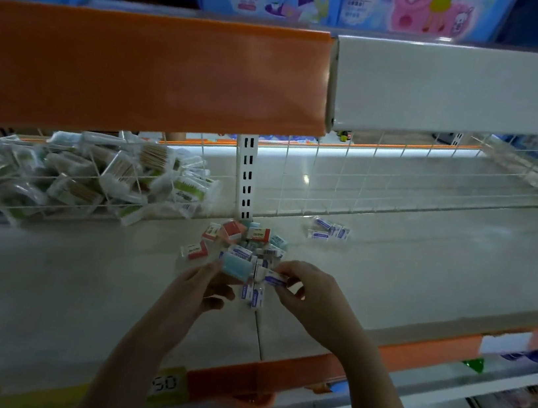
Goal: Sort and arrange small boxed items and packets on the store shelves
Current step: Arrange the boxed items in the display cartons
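Blue-and-white boxes sorted from a mixed pile [244,245].
Right hand [313,300] pinches one box [276,280]; left hand [201,284] grips a teal box [235,264]; group matching colours together.

Matt pale shelf [423,277], white wire divider [333,178], glossy film on cotton-swab packets [74,176], small card-like boxes [245,242].

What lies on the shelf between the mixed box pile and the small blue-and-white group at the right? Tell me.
Nothing: in the head view, bare shelf separates the mixed pile from the blue-and-white boxes.
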The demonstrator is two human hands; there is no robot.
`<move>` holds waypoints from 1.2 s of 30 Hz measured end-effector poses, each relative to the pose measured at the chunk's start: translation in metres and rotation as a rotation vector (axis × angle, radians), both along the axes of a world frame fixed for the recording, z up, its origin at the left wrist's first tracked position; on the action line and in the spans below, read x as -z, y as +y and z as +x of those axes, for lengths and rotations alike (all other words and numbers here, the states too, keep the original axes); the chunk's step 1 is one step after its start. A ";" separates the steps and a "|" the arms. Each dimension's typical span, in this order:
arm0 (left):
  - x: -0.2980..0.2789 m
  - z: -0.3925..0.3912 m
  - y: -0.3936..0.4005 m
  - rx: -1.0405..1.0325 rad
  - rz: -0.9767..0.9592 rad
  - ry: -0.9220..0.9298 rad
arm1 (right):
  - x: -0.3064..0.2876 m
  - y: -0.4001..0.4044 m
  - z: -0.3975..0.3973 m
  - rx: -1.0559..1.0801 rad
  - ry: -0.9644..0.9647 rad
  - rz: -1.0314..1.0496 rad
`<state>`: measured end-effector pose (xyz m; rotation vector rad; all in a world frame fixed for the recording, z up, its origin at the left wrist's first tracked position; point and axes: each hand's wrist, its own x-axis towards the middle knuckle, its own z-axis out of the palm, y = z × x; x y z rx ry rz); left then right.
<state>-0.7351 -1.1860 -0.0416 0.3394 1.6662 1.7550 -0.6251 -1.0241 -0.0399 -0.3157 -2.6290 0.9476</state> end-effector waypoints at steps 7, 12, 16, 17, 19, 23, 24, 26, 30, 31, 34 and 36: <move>-0.004 -0.002 0.012 -0.045 0.045 -0.052 | -0.007 0.000 -0.002 -0.021 0.034 0.021; 0.001 -0.004 0.014 -0.014 -0.087 0.101 | -0.006 0.005 0.001 -0.009 0.045 0.012; -0.001 -0.003 0.015 0.063 -0.134 0.196 | -0.003 0.008 0.005 -0.023 0.037 0.016; -0.001 -0.003 0.015 0.095 -0.139 0.207 | -0.002 0.009 0.006 -0.027 0.037 0.018; 0.000 -0.004 0.015 0.148 -0.172 0.244 | 0.000 0.011 0.008 -0.034 0.038 0.023; 0.005 -0.003 0.013 0.179 -0.308 0.350 | 0.004 0.015 0.013 -0.046 0.035 0.023; 0.005 -0.002 0.013 0.183 -0.341 0.380 | 0.006 0.016 0.014 -0.058 0.028 0.031; 0.005 0.000 0.012 0.210 -0.412 0.432 | 0.009 0.016 0.015 -0.086 0.011 0.046; 0.003 0.005 0.006 0.212 -0.465 0.461 | 0.013 0.016 0.014 -0.126 0.003 0.073; 0.003 0.007 0.003 0.189 -0.451 0.449 | 0.013 0.014 0.014 -0.137 0.004 0.079; 0.001 0.012 -0.013 0.126 -0.407 0.380 | 0.014 0.006 0.013 -0.181 0.002 0.094; -0.001 0.015 -0.027 0.075 -0.352 0.303 | 0.014 -0.004 0.012 -0.207 0.007 0.091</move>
